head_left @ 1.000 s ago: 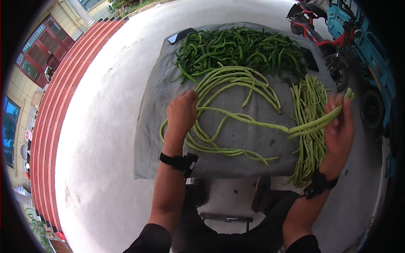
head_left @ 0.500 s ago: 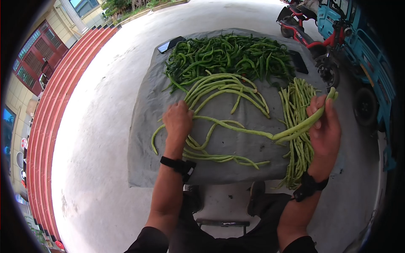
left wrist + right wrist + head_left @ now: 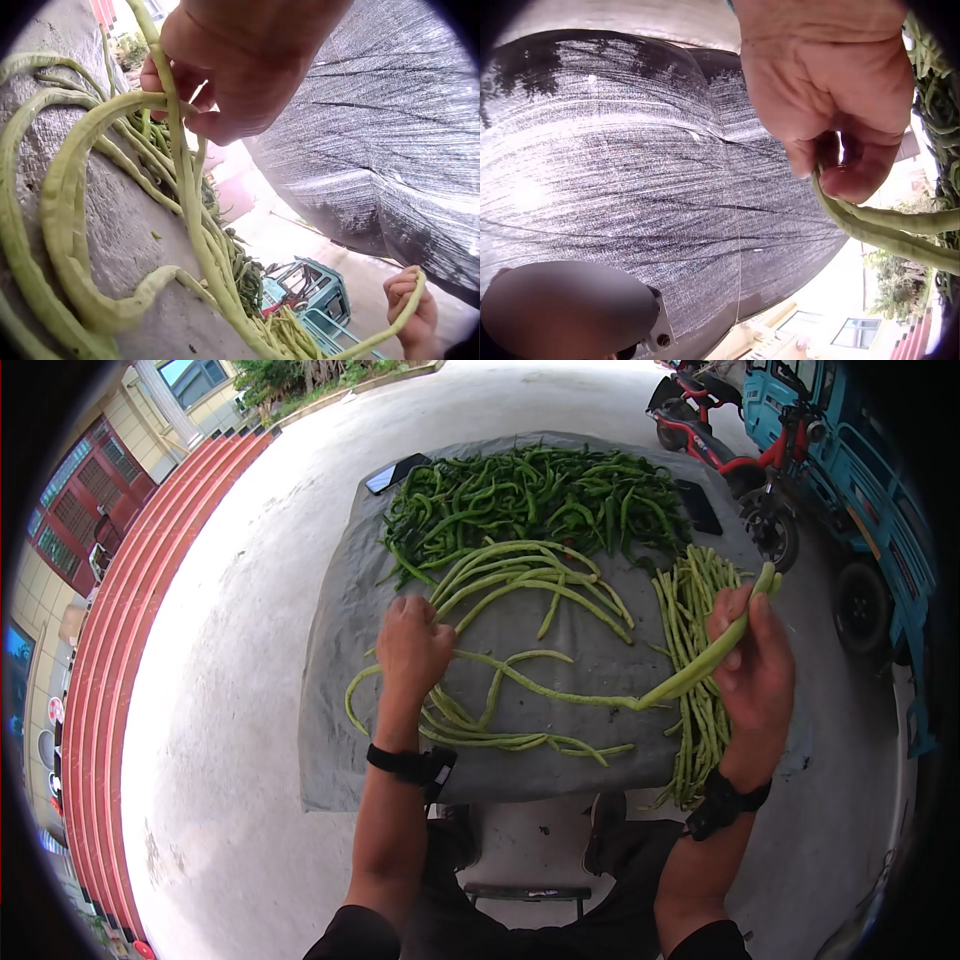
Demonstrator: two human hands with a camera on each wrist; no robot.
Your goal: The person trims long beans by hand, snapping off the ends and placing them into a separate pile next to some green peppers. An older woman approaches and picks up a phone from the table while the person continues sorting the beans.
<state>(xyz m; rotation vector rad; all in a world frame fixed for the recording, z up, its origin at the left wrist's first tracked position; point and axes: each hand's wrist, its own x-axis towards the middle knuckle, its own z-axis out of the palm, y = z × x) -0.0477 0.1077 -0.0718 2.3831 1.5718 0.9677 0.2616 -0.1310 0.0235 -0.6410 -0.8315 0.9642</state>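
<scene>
Outdoors on pale concrete, with a grey woven sheet (image 3: pixel 340 690) spread flat as the work surface. Near its middle, loose yardlong beans (image 3: pixel 480 710) sprawled in loops, two of them running rightward into the right hand (image 3: pixel 755 670). Fingers and thumb closed round the thick ends of that pair of beans (image 3: pixel 700 665), held up above the right edge of the sheet. Left hand (image 3: pixel 410 645) curled over the tangle, gripping several strands.

Compared with a second ago: right hand drawn nearer and a little leftward, the held pair slanting more steeply; left hand slid nearer along the strands. Judged as gathering single beans out of the tangle into a held bunch, only just begun.

Further out: a straightened bundle of beans (image 3: pixel 695 660) along the right edge, an arc of more beans behind, green chillies (image 3: pixel 530 490) heaped at the far side, a phone (image 3: pixel 395 472) at the far left corner.

Seen only from the left wrist: beans (image 3: pixel 184 187) threaded between the left fingers. Right-wrist view: thumb clamped on the two beans (image 3: pixel 885 229), probably against the forefinger, though partly shadowed. Red scooter (image 3: pixel 720 445) and blue vehicle (image 3: pixel 860 470) at far right.
</scene>
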